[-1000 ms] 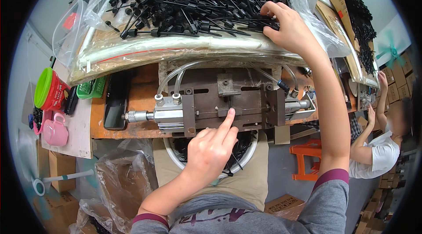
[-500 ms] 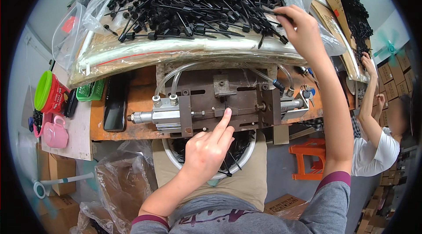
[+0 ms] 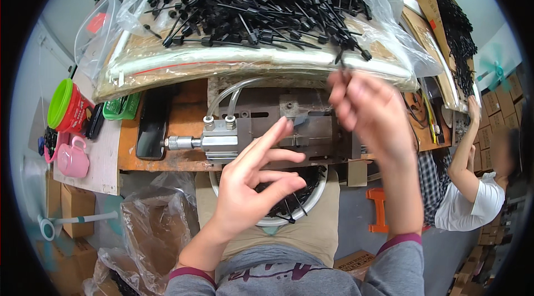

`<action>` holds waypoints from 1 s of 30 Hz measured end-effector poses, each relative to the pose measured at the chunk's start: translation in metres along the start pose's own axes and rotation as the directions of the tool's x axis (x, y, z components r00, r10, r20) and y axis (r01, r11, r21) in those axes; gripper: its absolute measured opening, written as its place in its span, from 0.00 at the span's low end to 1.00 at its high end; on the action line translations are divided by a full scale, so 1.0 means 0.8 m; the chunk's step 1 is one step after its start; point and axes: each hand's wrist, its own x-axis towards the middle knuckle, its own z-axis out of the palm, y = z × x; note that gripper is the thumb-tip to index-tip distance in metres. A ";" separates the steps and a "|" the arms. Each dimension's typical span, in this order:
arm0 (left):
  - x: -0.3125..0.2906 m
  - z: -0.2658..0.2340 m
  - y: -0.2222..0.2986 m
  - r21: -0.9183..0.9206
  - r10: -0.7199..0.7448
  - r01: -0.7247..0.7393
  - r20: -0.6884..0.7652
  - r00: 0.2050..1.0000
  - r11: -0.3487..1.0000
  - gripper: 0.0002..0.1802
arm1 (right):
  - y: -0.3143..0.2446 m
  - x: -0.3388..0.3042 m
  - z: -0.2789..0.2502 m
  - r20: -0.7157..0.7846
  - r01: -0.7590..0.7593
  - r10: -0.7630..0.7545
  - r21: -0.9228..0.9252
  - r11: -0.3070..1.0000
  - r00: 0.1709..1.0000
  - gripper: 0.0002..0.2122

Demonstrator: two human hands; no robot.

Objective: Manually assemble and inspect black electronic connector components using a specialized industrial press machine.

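Note:
My left hand [image 3: 250,187] hovers over the near side of a metal clamping jig [image 3: 258,129], its fingers apart and nothing in them. Farther right, my right hand [image 3: 375,109] is slightly blurred. Its fingertips pinch a thin black plastic piece [image 3: 344,66], mostly covered by the fingers. A silver air cylinder [image 3: 219,147] with clear hoses forms the left end of the jig; my right hand and forearm cover most of the right end. Beyond it lies a heap of black plastic pieces [image 3: 245,12] with thin stems and thicker heads, on a plastic-covered tray [image 3: 183,68].
A white-rimmed tub [image 3: 318,198] with black pieces rests at my lap. On the left are a dark phone [image 3: 153,123], a pink cup [image 3: 72,158] and a red tub [image 3: 75,115]. An orange stool [image 3: 378,207] and another person [image 3: 473,196] are at the right.
My right hand has drawn back from the heap toward the jig with a black piece. My left hand has lifted its pointing finger off the jig's middle and spread its fingers.

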 end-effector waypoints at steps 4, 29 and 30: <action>-0.006 -0.007 0.007 0.057 -0.040 0.034 0.118 0.992 0.998 0.22 | 0.044 -0.043 0.013 0.007 -0.114 0.114 0.152 0.982 0.993 0.12; -0.009 0.011 -0.059 0.915 0.239 -0.348 0.298 0.924 0.205 0.17 | 0.111 -0.106 0.030 -0.246 0.235 -0.653 -0.796 0.558 0.716 0.14; -0.008 0.011 -0.057 0.909 0.237 -0.347 0.294 0.926 0.229 0.17 | 0.114 -0.110 0.030 -0.246 0.227 -0.664 -0.809 0.542 0.707 0.14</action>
